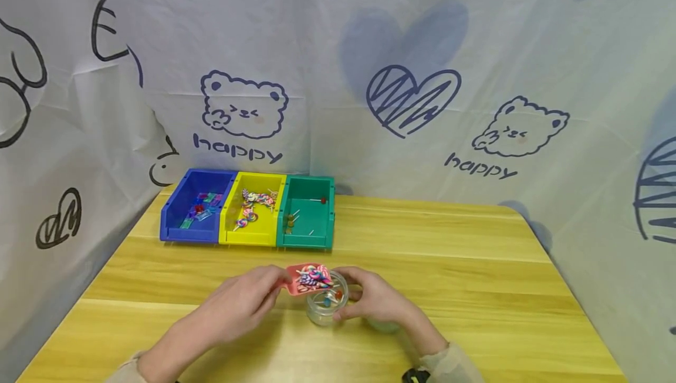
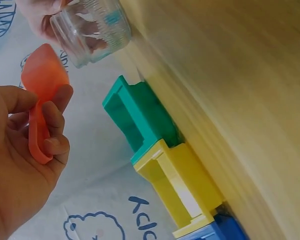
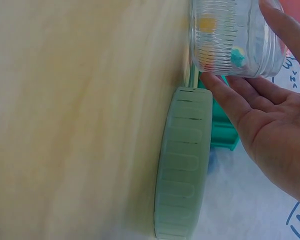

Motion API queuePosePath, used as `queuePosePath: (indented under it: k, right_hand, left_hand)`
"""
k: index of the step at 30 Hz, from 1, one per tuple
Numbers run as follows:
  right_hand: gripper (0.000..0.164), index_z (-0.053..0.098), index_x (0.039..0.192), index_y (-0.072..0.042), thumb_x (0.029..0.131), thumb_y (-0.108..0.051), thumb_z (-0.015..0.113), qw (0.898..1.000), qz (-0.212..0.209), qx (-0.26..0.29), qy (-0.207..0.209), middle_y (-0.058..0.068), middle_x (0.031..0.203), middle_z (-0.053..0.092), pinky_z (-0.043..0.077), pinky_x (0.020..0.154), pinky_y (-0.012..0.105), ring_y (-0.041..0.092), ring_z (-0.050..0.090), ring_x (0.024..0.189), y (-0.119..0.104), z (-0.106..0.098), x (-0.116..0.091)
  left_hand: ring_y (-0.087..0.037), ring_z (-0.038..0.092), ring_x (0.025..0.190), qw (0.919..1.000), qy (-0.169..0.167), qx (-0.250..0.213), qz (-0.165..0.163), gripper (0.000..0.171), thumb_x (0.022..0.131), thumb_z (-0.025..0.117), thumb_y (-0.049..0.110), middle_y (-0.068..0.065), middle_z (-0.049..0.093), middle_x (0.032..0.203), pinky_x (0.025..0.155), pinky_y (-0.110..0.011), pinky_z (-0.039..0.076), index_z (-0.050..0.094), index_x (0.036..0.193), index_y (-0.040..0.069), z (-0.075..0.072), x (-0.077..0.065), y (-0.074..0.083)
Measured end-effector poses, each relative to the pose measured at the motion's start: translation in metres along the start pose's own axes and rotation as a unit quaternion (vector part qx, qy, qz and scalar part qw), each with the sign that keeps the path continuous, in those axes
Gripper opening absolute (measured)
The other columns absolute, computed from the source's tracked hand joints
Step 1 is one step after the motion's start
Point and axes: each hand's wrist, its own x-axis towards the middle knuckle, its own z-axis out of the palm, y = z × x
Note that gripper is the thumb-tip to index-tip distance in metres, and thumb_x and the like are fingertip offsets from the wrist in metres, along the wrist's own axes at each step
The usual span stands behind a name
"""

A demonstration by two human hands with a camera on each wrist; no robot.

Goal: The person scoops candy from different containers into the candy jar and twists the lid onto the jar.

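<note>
In the head view my left hand [image 1: 244, 300] grips the handle of a pink scoop [image 1: 292, 287], its bowl loaded with swirled, multicoloured candies [image 1: 315, 276] on white sticks. The scoop's front edge overlaps the mouth of a clear glass jar [image 1: 320, 316]. The left wrist view shows the thumb and curled fingers round the scoop's handle [image 2: 36, 132]. My right hand [image 1: 376, 296] holds the jar from the right, thumb on the near side and fingers behind. Inside the jar [image 3: 225, 37] are several sticks and small orange, yellow and blue sweets.
A pale green round lid [image 3: 184, 165] lies beside the jar, mostly hidden under my right hand in the head view. At the back left stand a blue bin [image 1: 174, 231] with wrapped sweets, a yellow bin [image 1: 250, 237] with swirled lollipops, and a green bin [image 1: 311, 241] with several small lollipops.
</note>
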Motion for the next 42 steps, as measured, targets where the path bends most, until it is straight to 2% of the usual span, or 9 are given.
queuePosePath:
  k: [8,14,19,25,30,36,42]
  right_hand:
    - [0.080,0.047,0.150,0.000,0.081,0.001,0.087,1.000,0.004,-0.002,0.000,0.016,0.145,0.055,0.054,0.100,0.030,0.034,0.056,0.133,0.001,0.000,0.000]
    - [0.078,0.049,0.150,-0.001,0.082,-0.001,0.087,1.000,0.005,-0.010,0.000,0.015,0.145,0.055,0.053,0.101,0.029,0.034,0.054,0.135,0.002,-0.001,0.001]
    - [0.078,0.049,0.150,-0.001,0.082,-0.002,0.087,1.000,0.004,-0.010,0.001,0.014,0.144,0.056,0.053,0.102,0.029,0.035,0.054,0.135,0.002,-0.001,0.001]
    - [0.077,0.049,0.150,-0.002,0.082,-0.002,0.087,1.000,0.000,-0.009,0.000,0.015,0.144,0.056,0.053,0.102,0.029,0.034,0.054,0.135,0.002,-0.001,0.001]
    - [0.077,0.050,0.149,-0.002,0.082,-0.003,0.087,1.000,-0.001,-0.010,0.001,0.014,0.144,0.056,0.052,0.103,0.029,0.033,0.054,0.135,0.002,-0.001,0.000]
    - [0.076,0.051,0.149,-0.004,0.082,-0.005,0.087,1.000,-0.001,-0.018,0.002,0.012,0.144,0.056,0.052,0.105,0.032,0.030,0.053,0.135,0.001,-0.002,0.000]
    - [0.076,0.050,0.149,-0.002,0.082,-0.004,0.087,1.000,0.004,-0.016,0.002,0.013,0.145,0.056,0.052,0.104,0.032,0.030,0.054,0.135,0.000,-0.002,0.000]
  left_hand:
    - [-0.005,0.064,0.095,0.9993,-0.018,0.029,0.017,0.020,0.102,0.061,0.011,0.006,0.071,0.109,0.083,-0.033,0.060,0.065,0.120,0.017,-0.005,0.002,0.007]
    - [-0.011,0.068,0.100,0.9973,-0.028,0.049,0.047,0.022,0.100,0.062,0.007,0.005,0.072,0.111,0.085,-0.035,0.060,0.066,0.120,0.015,-0.012,0.006,0.012]
    - [-0.012,0.068,0.099,0.9946,-0.043,0.067,0.067,0.024,0.097,0.062,0.005,0.004,0.072,0.111,0.082,-0.035,0.060,0.066,0.119,0.014,-0.017,0.011,0.016]
    - [-0.010,0.065,0.089,0.9909,-0.076,0.089,0.066,0.023,0.096,0.061,0.006,0.003,0.072,0.106,0.074,-0.032,0.059,0.066,0.117,0.014,-0.022,0.020,0.022]
    - [-0.008,0.056,0.076,0.9847,-0.113,0.114,0.068,0.019,0.094,0.063,0.006,0.004,0.068,0.097,0.064,-0.029,0.053,0.064,0.111,0.014,-0.028,0.031,0.029]
    - [-0.009,0.054,0.074,0.9728,-0.150,0.152,0.089,0.021,0.092,0.071,0.010,0.005,0.063,0.089,0.064,-0.027,0.051,0.063,0.111,0.013,-0.033,0.042,0.037]
    - [-0.011,0.054,0.072,0.9621,-0.169,0.187,0.104,0.023,0.090,0.074,0.009,0.004,0.062,0.085,0.061,-0.025,0.048,0.063,0.110,0.013,-0.034,0.051,0.043]
